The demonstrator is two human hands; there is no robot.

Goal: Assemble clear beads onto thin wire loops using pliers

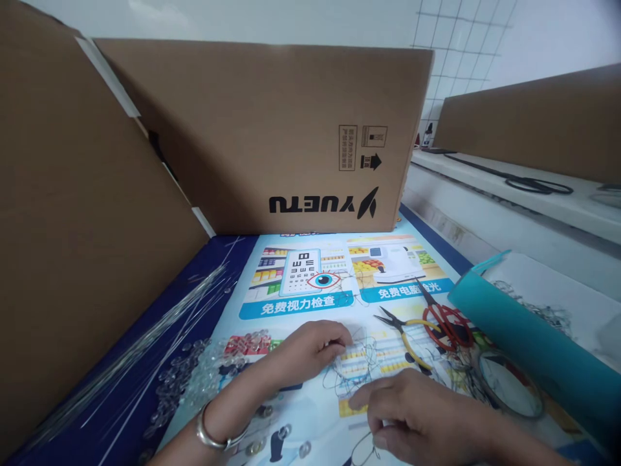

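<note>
far l, at 9 o'clock: brown cardboard panel (pixel 87 213), w/ a 2nd one, yuetu-printed panel (pixel 233 136), joining it and running across 12. at 8, bundle of thin straight strands (pixel 140 349) on dark blue tabletop (pixel 237 252). just r of it, approx 7 to 8, pile of clear beads (pixel 194 375), a few loose nearer 6. silver bangle (pixel 201 424) at 7 on the l wrist.

l hand (pixel 308 346) at 6, palm down, fingers bent, thumb & index close tog., narrow; can't tell if they pinch anything. tangled wire loops (pixel 371 353) betw 5 and 6, right by l fingertips, lying on eye-chart poster (pixel 295 305). r hand (pixel 402 411) at 5, index stretched toward the loops, other fingers curled; can't tell if it grips wire.

approx 4: yellow-handled pliers (pixel 400 325), tips apart, then red-handled scissors (pixel 444 323) next to them, then tape roll (pixel 537 401) beside teal box (pixel 533 356) w/ more wire inside. betw 2 & 3, black-handled scissors (pixel 533 186) on white ledge (pixel 490 169).
</note>
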